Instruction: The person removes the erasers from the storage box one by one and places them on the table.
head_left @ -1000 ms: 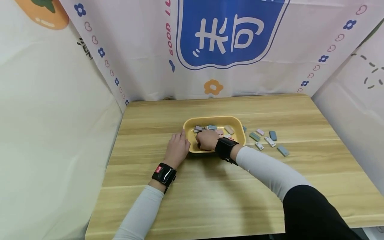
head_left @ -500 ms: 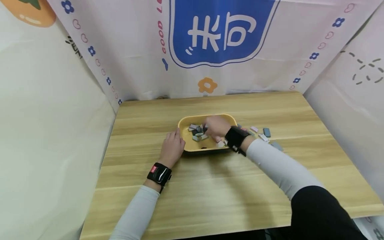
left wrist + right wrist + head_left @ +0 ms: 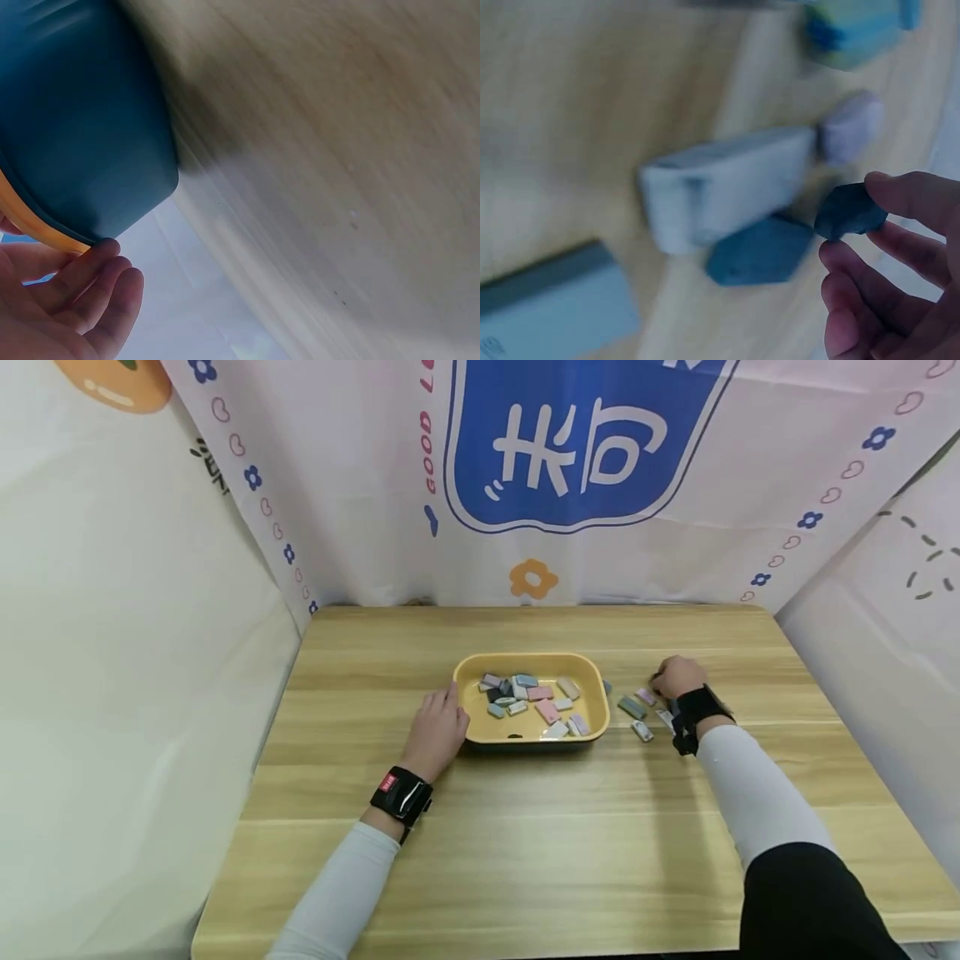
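Note:
My left hand [image 3: 437, 731] holds the left end of a yellow tray [image 3: 525, 656], with fingers at its rim; the left wrist view shows the tray's dark outer wall [image 3: 82, 112]. Several small eraser-like blocks, pink, white, blue and grey, lie inside the tray. To the right, my right hand [image 3: 681, 677] is over loose blocks on the table. It pinches a small dark block [image 3: 850, 211] between thumb and fingers. Close by in the right wrist view lie a white block [image 3: 727, 187], a blue block [image 3: 761, 251] and a larger grey-blue block [image 3: 562, 307], somewhat blurred.
Between tray and right hand lie a green block [image 3: 632, 707], a small white block [image 3: 642, 731] and a pink block [image 3: 646, 696]. A blue block [image 3: 607, 687] sits beside the tray's right end. A printed cloth [image 3: 360, 552] hangs behind the wooden table [image 3: 487, 860].
My right hand has left the tray and moved right to the loose blocks, where it pinches a dark one. The left hand stays at the tray's left end.

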### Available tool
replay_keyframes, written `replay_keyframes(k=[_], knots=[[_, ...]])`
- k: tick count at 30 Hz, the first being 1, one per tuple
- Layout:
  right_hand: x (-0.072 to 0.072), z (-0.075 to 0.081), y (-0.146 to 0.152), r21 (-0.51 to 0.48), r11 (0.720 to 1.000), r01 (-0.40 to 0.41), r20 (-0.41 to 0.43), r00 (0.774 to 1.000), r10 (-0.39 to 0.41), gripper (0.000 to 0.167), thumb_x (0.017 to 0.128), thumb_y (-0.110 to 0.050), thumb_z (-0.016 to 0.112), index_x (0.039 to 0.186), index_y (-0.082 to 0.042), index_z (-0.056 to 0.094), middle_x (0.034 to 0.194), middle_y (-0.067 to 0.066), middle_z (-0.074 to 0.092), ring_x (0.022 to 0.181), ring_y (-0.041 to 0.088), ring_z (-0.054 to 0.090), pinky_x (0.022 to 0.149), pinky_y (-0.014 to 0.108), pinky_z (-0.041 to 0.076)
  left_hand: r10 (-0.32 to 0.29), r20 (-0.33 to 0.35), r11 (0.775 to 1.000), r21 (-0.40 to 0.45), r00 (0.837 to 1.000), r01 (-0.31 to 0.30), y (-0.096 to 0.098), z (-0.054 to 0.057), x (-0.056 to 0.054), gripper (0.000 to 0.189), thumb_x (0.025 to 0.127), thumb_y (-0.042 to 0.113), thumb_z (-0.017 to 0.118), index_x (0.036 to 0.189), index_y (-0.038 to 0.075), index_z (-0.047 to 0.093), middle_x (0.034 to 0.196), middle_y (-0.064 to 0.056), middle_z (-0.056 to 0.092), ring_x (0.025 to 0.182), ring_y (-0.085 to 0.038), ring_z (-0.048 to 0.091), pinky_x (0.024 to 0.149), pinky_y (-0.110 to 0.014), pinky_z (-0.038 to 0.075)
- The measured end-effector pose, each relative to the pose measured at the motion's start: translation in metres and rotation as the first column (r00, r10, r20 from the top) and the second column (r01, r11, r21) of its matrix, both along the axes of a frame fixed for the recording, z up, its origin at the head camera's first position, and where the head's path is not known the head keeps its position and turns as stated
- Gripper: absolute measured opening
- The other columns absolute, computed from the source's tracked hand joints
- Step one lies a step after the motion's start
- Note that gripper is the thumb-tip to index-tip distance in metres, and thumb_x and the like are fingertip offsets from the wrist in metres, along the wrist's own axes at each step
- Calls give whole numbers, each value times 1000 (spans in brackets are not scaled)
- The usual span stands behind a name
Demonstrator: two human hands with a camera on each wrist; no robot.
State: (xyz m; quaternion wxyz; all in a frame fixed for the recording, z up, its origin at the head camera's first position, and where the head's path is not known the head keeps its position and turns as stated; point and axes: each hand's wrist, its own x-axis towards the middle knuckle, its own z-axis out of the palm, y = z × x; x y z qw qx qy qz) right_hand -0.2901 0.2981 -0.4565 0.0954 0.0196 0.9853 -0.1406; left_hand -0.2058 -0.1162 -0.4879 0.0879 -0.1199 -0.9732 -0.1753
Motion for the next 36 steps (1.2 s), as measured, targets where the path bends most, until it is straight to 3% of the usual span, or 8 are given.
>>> replay_keyframes(k=[4,9,13,16,21,25,29,36], knots=[[6,-2,8,-8,1000,17,-10,1000,-17,37,90,-18,57,114,11,62,108,32,65,90,44,62,77,51,52,-14,-15,1000,1,1000,14,5,6,-3,53,98,18,52,144,-5,41,127,-20,59,115,-31,56,99,-42,49],[1,39,-15,-42,999,-35,-145,989,29,47,93,-22,62,129,8,55,114,31,65,96,45,64,80,54,52,-17,16,1000,-19,1000,18,6,9,-4,54,98,19,51,144,-6,40,130,-21,58,117,-32,55,101,-42,48],[-3,72,-68,-54,986,-155,-255,957,136,48,90,-24,67,128,3,59,108,26,69,91,38,66,81,51,53,4,22,1000,-14,1000,-3,6,11,-3,53,98,18,52,144,-6,41,129,-22,58,116,-32,56,99,-42,48],[1,79,-116,-36,949,-314,-279,915,292,45,87,-24,72,124,1,63,110,22,70,93,35,67,87,48,53,14,37,1000,0,999,-14,8,11,-2,53,98,18,51,144,-6,41,129,-22,58,115,-32,55,98,-42,48],[18,61,-182,9,816,-578,-99,811,576,39,85,-20,74,119,-1,68,118,16,70,106,30,66,93,42,53,7,59,1000,28,998,-9,15,5,3,52,98,17,51,143,-7,41,127,-22,59,115,-33,55,98,-43,48],[29,33,-211,73,713,-698,47,716,696,20,82,-15,76,100,-9,74,102,8,73,91,23,68,81,38,56,-24,4,999,36,1000,24,24,-2,7,50,96,15,53,140,-9,45,122,-22,62,112,-34,57,98,-43,48],[36,11,-223,180,678,-713,97,698,709,10,81,-12,74,89,-7,70,90,9,70,80,23,64,73,39,55,-37,-42,998,41,998,39,31,-7,7,49,95,14,54,138,-8,48,122,-22,63,111,-34,57,96,-44,49],[40,-5,-223,298,703,-645,41,745,666,11,91,-5,57,93,-4,68,95,15,69,89,33,67,76,45,57,-58,-32,997,44,998,59,34,-2,5,50,96,15,54,140,-7,46,122,-20,62,109,-32,57,91,-43,50]])
